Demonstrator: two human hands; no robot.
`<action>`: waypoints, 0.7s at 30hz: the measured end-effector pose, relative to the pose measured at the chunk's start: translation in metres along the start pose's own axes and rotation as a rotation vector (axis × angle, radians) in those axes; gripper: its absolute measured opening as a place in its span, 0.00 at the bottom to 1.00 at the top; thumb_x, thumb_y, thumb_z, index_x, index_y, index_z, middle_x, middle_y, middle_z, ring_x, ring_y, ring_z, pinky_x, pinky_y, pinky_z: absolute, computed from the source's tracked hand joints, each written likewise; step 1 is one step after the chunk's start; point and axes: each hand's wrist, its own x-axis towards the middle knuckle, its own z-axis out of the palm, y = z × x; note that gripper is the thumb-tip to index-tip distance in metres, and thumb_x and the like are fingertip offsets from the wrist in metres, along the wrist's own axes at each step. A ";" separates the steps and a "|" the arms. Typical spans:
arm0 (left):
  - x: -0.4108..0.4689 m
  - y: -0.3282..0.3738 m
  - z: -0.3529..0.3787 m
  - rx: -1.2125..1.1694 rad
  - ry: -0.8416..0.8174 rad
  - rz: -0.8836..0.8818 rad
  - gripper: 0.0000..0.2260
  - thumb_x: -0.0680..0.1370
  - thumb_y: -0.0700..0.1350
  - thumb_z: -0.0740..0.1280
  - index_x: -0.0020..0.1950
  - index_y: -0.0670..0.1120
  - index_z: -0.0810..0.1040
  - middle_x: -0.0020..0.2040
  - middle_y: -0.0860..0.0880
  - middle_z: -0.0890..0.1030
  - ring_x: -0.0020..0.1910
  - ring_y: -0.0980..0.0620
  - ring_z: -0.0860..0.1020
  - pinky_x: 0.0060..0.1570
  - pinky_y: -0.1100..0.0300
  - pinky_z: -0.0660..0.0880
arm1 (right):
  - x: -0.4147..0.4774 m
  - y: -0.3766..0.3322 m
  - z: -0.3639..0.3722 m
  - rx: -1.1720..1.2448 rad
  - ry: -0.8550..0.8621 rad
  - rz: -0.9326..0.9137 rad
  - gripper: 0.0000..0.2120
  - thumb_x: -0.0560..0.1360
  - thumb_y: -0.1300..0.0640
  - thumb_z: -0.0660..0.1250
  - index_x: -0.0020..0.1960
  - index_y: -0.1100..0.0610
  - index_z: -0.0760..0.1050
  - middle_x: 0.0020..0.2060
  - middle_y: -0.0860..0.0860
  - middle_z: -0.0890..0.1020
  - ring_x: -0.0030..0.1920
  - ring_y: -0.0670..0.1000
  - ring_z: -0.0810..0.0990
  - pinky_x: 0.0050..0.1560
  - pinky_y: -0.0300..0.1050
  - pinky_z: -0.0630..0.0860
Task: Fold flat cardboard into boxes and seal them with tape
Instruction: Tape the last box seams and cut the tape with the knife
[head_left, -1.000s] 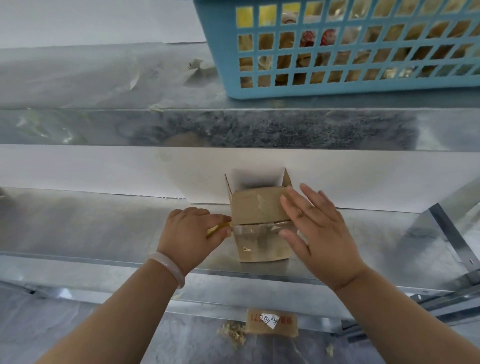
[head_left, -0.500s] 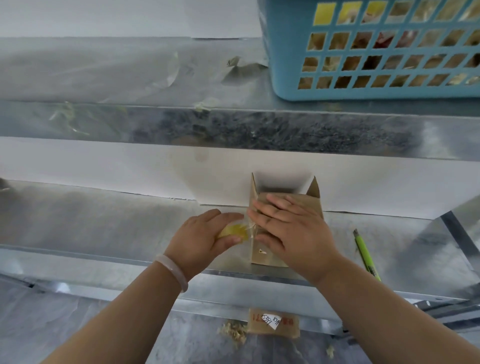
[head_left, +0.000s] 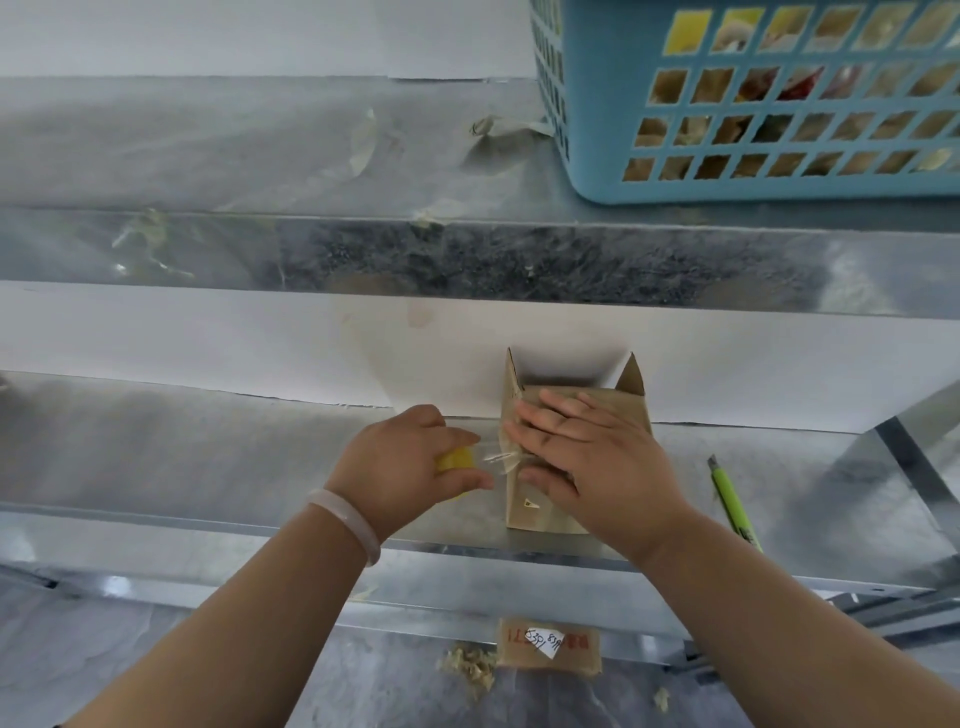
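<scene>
A small brown cardboard box (head_left: 530, 506) lies on the metal shelf (head_left: 208, 457), its open end with raised flaps facing the back wall. My right hand (head_left: 587, 457) presses flat on top of the box, fingers straight and pointing left. Just left of the box, my left hand (head_left: 405, 462) grips a yellow tape roll (head_left: 456, 460). A strip of clear tape (head_left: 498, 460) stretches from the roll to the box's left edge.
A green utility knife (head_left: 732, 501) lies on the shelf to the right of the box. A blue plastic basket (head_left: 753, 98) with packed goods stands on the upper shelf at the right. Below the shelf, a labelled piece of cardboard (head_left: 548, 647) and scraps lie on the floor.
My right hand slid left across the box top and now presses it down. My left hand drew the tape roll slightly away from the box, stretching the strip.
</scene>
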 end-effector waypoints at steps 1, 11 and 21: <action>0.000 -0.001 -0.002 -0.022 -0.004 0.028 0.42 0.65 0.80 0.45 0.60 0.56 0.81 0.48 0.58 0.75 0.46 0.56 0.77 0.46 0.62 0.73 | -0.001 0.000 0.000 0.004 -0.001 0.001 0.21 0.78 0.43 0.59 0.68 0.47 0.75 0.67 0.44 0.76 0.69 0.48 0.73 0.67 0.53 0.72; -0.010 -0.002 0.003 0.034 0.211 0.149 0.21 0.71 0.65 0.63 0.51 0.53 0.84 0.43 0.55 0.82 0.40 0.54 0.80 0.38 0.60 0.77 | 0.000 0.000 -0.001 0.045 -0.003 0.006 0.22 0.78 0.42 0.58 0.68 0.47 0.75 0.67 0.44 0.76 0.69 0.49 0.73 0.68 0.54 0.71; -0.008 0.010 -0.001 -0.094 0.042 -0.078 0.25 0.69 0.68 0.56 0.53 0.57 0.84 0.51 0.61 0.79 0.49 0.62 0.76 0.50 0.64 0.71 | 0.001 0.000 -0.005 0.030 -0.072 0.013 0.24 0.77 0.39 0.56 0.69 0.46 0.74 0.68 0.43 0.74 0.71 0.47 0.70 0.70 0.51 0.68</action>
